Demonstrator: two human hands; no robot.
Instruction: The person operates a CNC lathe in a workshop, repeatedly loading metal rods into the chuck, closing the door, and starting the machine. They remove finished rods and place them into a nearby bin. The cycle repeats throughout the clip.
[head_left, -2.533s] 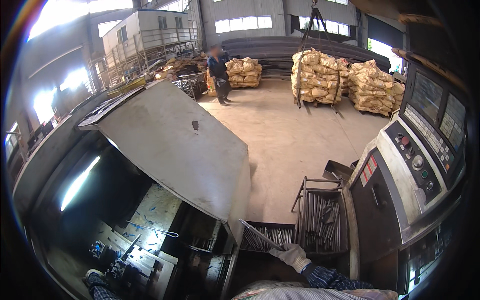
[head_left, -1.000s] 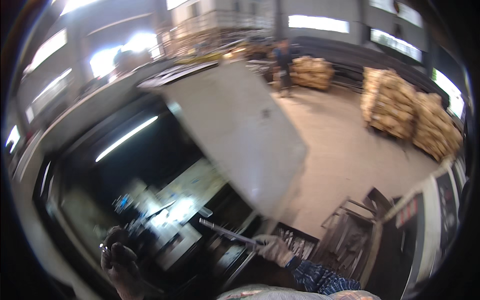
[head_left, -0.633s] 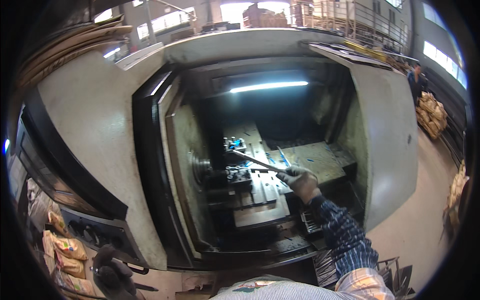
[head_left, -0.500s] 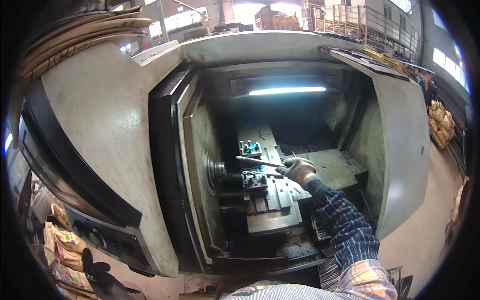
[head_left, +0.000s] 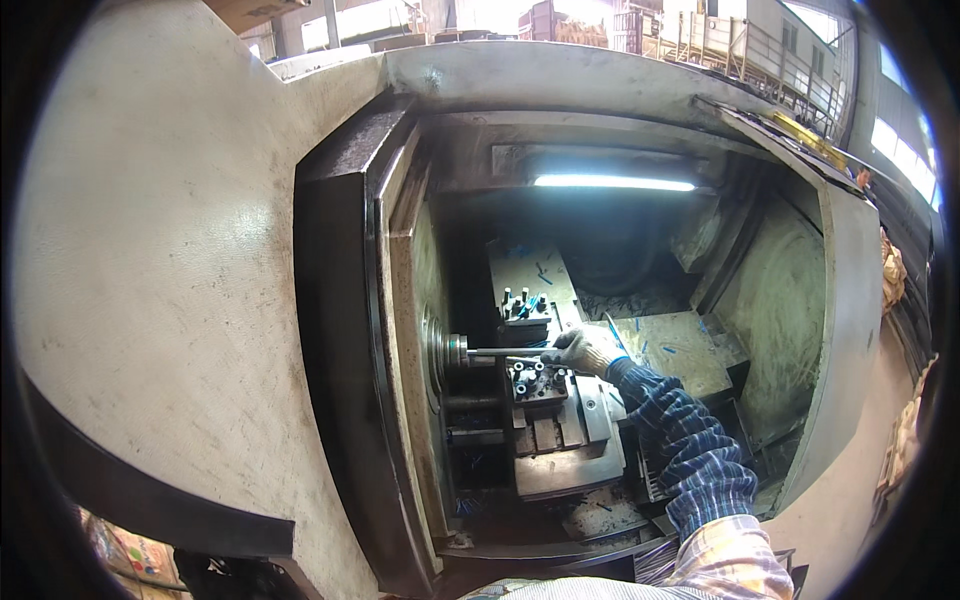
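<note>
Gripping metal rod [head_left: 505, 352], gloved right hand [head_left: 585, 352] clamped round its end away from chuck [head_left: 457, 350]. Rod lies level, right of chuck, other end at chuck's face; whether inserted, cannot tell. Bolted tool block [head_left: 540, 388] right of chuck, near side; 2nd bolted block [head_left: 528, 308] right of chuck, farther back. Lit tube lamp [head_left: 615, 183] above chuck. Left hand's state: cannot tell.

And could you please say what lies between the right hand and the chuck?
In the head view, a metal rod lies there, gripped by the right hand.
</note>
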